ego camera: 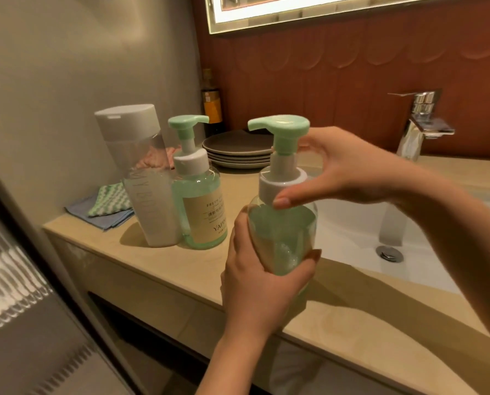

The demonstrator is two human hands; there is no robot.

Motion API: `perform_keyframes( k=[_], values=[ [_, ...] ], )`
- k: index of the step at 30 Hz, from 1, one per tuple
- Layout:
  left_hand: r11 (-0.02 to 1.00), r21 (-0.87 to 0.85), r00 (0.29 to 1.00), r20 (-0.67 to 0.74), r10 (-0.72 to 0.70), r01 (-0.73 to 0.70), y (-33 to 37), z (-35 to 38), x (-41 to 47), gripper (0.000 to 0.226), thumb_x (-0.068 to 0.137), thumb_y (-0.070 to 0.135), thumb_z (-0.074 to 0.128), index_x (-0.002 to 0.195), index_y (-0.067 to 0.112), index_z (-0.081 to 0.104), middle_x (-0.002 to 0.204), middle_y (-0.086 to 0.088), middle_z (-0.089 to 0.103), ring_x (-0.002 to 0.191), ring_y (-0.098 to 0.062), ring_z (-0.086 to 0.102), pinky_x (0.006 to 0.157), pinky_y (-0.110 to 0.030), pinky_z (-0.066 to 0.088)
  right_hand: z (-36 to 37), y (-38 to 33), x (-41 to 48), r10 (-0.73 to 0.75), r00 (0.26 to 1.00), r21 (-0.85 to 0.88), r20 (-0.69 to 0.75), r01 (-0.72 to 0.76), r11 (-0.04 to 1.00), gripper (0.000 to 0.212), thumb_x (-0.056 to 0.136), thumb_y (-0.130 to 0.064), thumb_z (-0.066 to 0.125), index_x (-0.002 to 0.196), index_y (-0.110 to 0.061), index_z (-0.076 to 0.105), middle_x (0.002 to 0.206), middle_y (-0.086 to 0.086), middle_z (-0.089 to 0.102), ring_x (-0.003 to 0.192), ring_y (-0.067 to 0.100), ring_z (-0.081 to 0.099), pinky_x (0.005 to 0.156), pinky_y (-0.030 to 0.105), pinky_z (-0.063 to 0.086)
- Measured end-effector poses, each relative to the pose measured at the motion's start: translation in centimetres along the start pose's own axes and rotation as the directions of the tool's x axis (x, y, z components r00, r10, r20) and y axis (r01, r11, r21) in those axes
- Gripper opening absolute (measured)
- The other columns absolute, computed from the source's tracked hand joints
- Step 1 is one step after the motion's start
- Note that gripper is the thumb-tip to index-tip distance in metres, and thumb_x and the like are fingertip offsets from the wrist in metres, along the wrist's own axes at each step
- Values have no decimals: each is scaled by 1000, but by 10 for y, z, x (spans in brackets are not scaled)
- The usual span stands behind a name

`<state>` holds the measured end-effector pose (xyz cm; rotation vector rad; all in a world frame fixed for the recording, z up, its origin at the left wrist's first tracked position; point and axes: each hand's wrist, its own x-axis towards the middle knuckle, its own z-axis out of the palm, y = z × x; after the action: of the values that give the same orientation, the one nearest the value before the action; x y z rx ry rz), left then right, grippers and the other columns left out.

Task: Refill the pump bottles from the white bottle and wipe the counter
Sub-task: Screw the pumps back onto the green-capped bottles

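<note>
My left hand grips the body of a green pump bottle held above the beige counter. My right hand curls its thumb and fingers round that bottle's white pump collar. A second green pump bottle with a cream label stands on the counter to the left. Beside it stands the tall white bottle with a grey cap, closed. Folded cloths, blue and green-striped, lie behind them near the wall.
A stack of dark plates sits at the back, with a dark bottle in the corner. A white sink with a chrome tap lies to the right. A ribbed glass panel stands at the left.
</note>
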<state>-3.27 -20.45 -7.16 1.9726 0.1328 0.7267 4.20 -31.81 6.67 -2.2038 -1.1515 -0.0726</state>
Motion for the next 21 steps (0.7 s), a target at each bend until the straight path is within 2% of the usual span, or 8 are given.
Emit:
perform_keyframes(
  k=[3,6,9,13,15,17,19,21],
  values=[
    [1000,-31,1000,-5,2,-2,1,-1,0,96,48,69,66,132,50,23,128,12,52,115,-12,52,93,-44,48,19,-5,2,15,1000,98,-6,-15,995,53,49,-59,64,94,-35,50,94,-20,54,84,-11,53,70,3,43],
    [999,-39,1000,-5,-28,28,1,0,1,97,45,72,65,128,54,17,131,11,52,116,-14,53,93,-41,49,32,-5,5,17,999,245,-37,-7,969,60,53,-54,68,107,-31,52,101,-19,57,91,-8,56,73,5,47],
    [1000,-18,1000,21,-19,19,1,1,2,98,47,75,64,129,53,15,133,17,46,113,-4,47,94,-29,43,22,0,3,3,988,294,152,-48,955,75,64,-60,67,130,-37,41,123,-27,49,106,-19,47,81,-1,41],
    [1000,-18,1000,24,-1,2,0,0,2,96,48,74,60,130,51,17,131,17,46,110,3,41,97,-33,43,-6,8,-6,15,930,238,367,-110,965,66,74,-51,56,137,-36,39,135,-29,44,120,-16,41,97,7,36],
    [1000,-19,1000,27,-11,11,1,0,1,93,45,73,58,126,57,13,123,22,41,102,11,32,94,-30,38,-13,7,-7,13,943,152,333,-68,986,59,76,-53,58,131,-32,50,130,-24,54,119,-9,48,100,17,38],
    [1000,-13,1000,19,-1,2,1,0,1,93,45,72,57,125,57,12,118,25,37,98,15,28,92,-27,35,-13,3,-5,9,973,95,229,-32,995,48,71,-55,65,115,-34,61,115,-23,63,109,-10,54,93,12,41],
    [1000,-13,1000,11,0,0,1,0,2,94,46,73,58,128,54,15,120,24,39,100,12,31,93,-28,36,-8,-2,-3,19,997,-4,80,-19,1000,53,54,-62,63,99,-35,67,100,-21,67,97,-10,58,80,6,43],
    [1000,-22,1000,14,-19,20,0,0,1,95,46,72,60,129,54,17,126,20,43,104,7,35,96,-32,40,-1,-5,0,28,999,-127,-45,-33,991,70,46,-71,57,98,-26,66,97,-15,65,92,-2,58,76,15,44]
  ],
)
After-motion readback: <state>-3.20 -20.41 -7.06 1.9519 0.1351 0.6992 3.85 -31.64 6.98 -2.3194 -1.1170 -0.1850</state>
